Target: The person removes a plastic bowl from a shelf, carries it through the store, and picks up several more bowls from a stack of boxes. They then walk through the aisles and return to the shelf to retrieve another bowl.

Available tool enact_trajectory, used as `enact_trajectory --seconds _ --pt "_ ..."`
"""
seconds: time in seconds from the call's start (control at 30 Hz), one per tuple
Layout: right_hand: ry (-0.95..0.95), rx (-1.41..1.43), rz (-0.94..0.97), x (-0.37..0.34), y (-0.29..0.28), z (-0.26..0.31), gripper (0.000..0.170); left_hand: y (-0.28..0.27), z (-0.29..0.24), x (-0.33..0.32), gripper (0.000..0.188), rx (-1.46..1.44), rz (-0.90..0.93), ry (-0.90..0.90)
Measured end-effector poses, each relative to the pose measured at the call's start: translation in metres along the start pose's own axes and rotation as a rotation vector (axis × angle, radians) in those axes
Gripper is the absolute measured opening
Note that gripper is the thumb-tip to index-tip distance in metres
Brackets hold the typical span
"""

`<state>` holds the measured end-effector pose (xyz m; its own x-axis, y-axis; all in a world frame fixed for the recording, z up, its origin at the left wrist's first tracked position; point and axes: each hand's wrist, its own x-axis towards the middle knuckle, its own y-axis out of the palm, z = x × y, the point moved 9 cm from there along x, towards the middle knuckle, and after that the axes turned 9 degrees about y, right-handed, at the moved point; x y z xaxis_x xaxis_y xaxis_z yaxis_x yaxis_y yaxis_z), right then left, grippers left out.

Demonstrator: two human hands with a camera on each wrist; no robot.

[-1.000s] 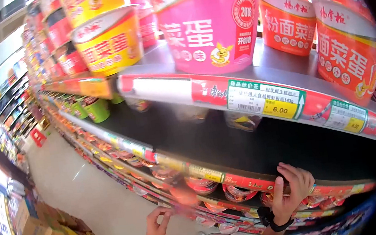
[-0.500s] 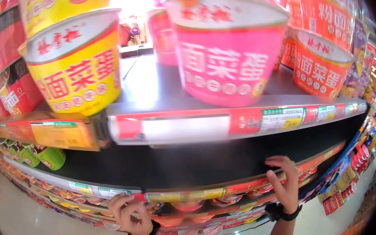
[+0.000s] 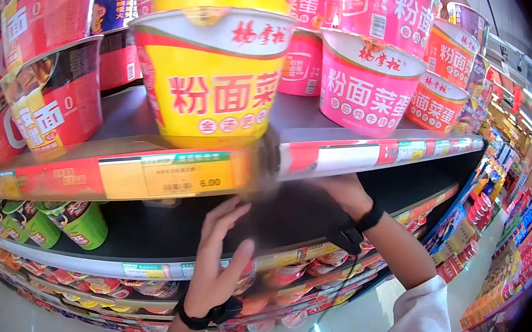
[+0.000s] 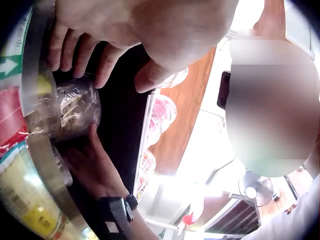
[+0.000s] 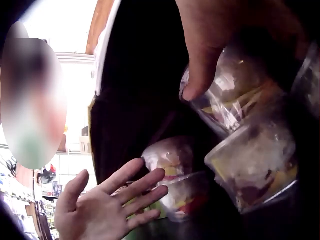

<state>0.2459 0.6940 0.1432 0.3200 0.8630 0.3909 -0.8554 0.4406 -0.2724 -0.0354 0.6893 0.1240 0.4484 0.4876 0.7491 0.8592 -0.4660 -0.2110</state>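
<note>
My right hand [image 3: 348, 197] reaches under the upper shelf, its fingers hidden in the head view. In the right wrist view its thumb lies on the rim of a clear plastic tub [image 5: 240, 95] with packets inside, and the hand grips it; the other fingers are out of sight. The left wrist view shows the tub [image 4: 77, 107] too, between both hands. My left hand [image 3: 215, 265] is raised at the lower shelf's front edge, fingers straight and spread, holding nothing. More clear tubs [image 5: 255, 165] stand stacked deeper in the dark shelf.
Above is the upper shelf [image 3: 317, 153] with yellow noodle cups [image 3: 213, 86], pink cups [image 3: 366, 87] and red ones. Green cups [image 3: 81, 225] line the lower shelf's left end. Bowls [image 3: 155, 289] fill shelves below. Goods [image 3: 478, 219] stand across the aisle at right.
The head view has swung left along the shelf. My right hand has gone from the lower shelf's front edge in under the upper shelf. My left hand has risen toward the shelf opening.
</note>
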Motion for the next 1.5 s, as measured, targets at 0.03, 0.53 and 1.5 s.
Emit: enact_trajectory --seconds 0.03,0.53,1.5 --pt "-0.043 -0.057 -0.026 0.011 0.002 -0.003 0.042 0.002 0.003 0.000 0.052 -0.009 0.022 0.001" --pt "-0.086 0.098 -0.211 -0.029 0.018 0.038 0.050 0.006 0.014 0.001 0.071 -0.075 0.129 0.046" --pt "0.488 0.483 -0.176 -0.404 -0.070 -0.104 0.132 0.272 0.052 -0.178 0.093 -0.543 0.766 -0.319"
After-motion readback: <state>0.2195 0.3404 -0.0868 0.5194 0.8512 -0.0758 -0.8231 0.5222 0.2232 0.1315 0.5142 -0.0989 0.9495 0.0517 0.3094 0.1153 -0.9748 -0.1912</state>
